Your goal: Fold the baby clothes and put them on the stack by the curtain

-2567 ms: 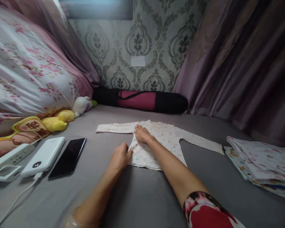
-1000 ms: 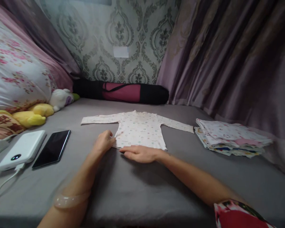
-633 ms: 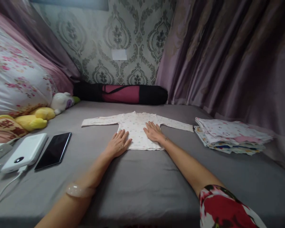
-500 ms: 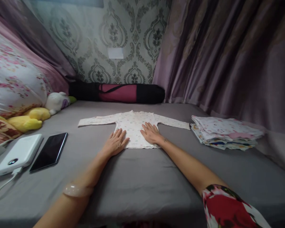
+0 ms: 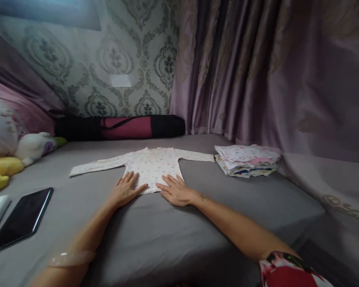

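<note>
The left hand (image 5: 126,190) and right hand (image 5: 176,190) rest flat, splayed wide and grasping nothing, on the near left and right corners of a pale printed shirt (image 5: 154,161) spread on the grey sheet (image 5: 149,227). Folded printed cloths (image 5: 247,156) sit just beside the shirt's right cuff; a black-and-maroon bag (image 5: 127,127) lies beyond its collar.

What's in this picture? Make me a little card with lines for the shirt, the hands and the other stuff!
Middle: small white patterned long-sleeved cloth shirt, spread flat on a plain grey cloth sheet
Its lower left: bare left hand, palm down, fingers spread
Its lower right: bare right hand, palm down
Right side: stack of folded, mostly white printed cloths
Left side: flat black rectangular phone, white plush toy
Back: long black-and-maroon tube-shaped bag
</note>
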Tool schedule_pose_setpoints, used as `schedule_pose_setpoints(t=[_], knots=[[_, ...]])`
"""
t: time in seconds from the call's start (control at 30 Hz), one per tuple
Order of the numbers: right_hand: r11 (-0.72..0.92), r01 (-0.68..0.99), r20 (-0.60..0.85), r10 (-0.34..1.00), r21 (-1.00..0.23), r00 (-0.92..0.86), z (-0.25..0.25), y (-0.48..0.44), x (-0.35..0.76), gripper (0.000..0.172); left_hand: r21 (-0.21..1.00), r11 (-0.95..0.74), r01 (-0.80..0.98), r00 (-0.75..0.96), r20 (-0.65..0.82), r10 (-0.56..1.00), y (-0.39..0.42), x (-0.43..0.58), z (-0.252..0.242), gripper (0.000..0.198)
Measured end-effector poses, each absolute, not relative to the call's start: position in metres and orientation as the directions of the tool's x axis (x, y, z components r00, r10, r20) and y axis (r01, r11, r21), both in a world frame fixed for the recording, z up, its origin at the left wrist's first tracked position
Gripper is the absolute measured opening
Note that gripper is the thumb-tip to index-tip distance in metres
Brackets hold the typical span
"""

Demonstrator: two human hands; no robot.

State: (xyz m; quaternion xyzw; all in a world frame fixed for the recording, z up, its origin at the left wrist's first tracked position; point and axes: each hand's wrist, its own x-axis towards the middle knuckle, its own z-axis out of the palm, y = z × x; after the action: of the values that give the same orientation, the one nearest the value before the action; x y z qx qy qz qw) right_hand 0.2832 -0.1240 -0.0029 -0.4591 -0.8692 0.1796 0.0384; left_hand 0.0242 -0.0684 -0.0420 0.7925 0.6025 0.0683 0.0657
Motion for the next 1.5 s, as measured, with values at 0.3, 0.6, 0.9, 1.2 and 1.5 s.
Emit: schedule_pose_setpoints(t=[0.3,0.6,0.9,1.2,1.5], knots=[[0.510,0.784,-0.052,0.826,-0.354,-0.561,-0.001,-0.156,0.289,0.059,0.255,-0.336,0.907,0.279,0.235,0.931,-0.054,0.013,-0.056,0.052],[0.533,0.774,-0.021,0.819,-0.341,-0.573,-0.003,-0.168,0.291,0.060,0.275,-0.350,0.896,0.263,0.305,0.915,-0.046,0.003,-0.065,0.050],[0.518,0.785,0.020,0.838,-0.341,-0.545,-0.003,-0.170,0.289,0.056,0.231,-0.304,0.924,0.242,0.263,0.934,-0.050,-0.001,-0.060,0.055],[0.513,0.783,0.024,0.841,-0.351,-0.540,-0.002,-0.173,0.290,0.056,0.269,-0.292,0.918,0.214,0.285,0.934,-0.051,0.000,-0.059,0.052],[0.332,0.144,0.252,0.882,-0.932,-0.397,0.035,-0.141,0.350,0.061,0.340,-0.294,0.893,0.182,0.324,0.928,-0.053,-0.001,-0.066,0.042]])
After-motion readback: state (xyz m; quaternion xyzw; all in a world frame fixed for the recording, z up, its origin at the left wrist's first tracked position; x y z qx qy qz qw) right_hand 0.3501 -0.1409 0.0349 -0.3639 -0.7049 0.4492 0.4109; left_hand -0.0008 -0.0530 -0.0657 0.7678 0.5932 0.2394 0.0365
